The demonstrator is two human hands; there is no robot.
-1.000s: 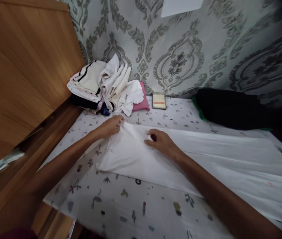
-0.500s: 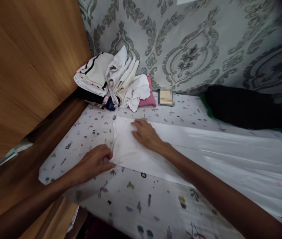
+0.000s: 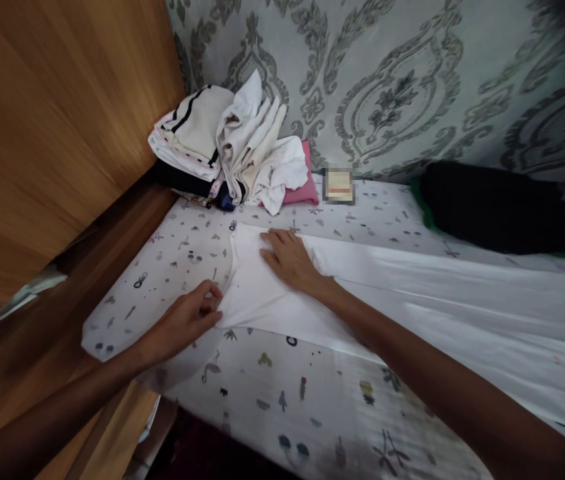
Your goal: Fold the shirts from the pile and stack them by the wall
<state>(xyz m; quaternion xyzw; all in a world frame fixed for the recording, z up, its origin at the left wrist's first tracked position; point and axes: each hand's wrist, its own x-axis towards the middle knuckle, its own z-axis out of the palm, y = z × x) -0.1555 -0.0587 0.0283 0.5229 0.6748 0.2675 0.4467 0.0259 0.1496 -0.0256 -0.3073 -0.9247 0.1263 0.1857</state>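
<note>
A long white garment (image 3: 392,287) lies stretched across the patterned sheet, its narrow hemmed end toward the left and its wider part running off to the right. At the near corner of that end, my left hand (image 3: 187,319) is closed in a pinch on the edge of the cloth. The fabric is drawn out slightly toward these fingers. My right hand (image 3: 292,260) rests flat on top of the garment, a little in from the hem, with the fingers spread. A crease runs lengthwise through the cloth beyond the right wrist.
Folded clothes (image 3: 232,140) are piled at the back left, with a pink cloth (image 3: 307,177) beneath. A small blurred box (image 3: 339,185) stands by the wall. A black cloth item with green edging (image 3: 492,207) lies back right. A wooden panel (image 3: 62,120) rises at left.
My left hand has pulled the near corner of the garment's end slightly left. My right hand stays flat on the cloth. The view has shifted slightly.
</note>
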